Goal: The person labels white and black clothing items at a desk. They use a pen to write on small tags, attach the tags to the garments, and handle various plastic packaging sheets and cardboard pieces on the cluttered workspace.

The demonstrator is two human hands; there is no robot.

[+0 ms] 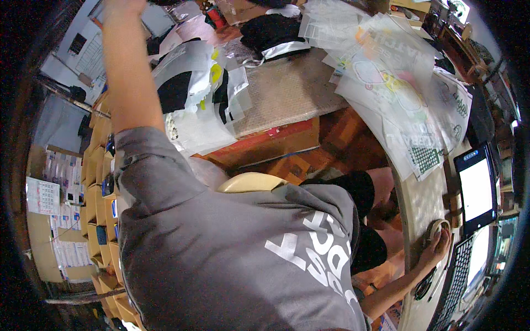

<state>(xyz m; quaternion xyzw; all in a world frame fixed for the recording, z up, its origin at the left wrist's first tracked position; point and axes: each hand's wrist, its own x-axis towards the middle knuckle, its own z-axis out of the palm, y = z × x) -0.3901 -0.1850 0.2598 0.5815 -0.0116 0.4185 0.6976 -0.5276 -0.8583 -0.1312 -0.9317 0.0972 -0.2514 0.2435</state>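
Right hand (439,248) touching rounded tan object (440,224), grip: cannot tell; left hand (127,4) cropped, likewise; thin translucent sheets (381,71) overlapping

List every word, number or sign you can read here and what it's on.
Grey shirt: bold white lettering, which I won't copy.
Translucent sheets: printed lettering, also not copied.
Gridded wall sheet: too small to read.
Upper screen: too small to read.
Keyboard: too small to read.

Left arm (132,71): bare, extended, left hand out of view. Right forearm (395,289): outstretched; right hand (440,246) with fingers bent.
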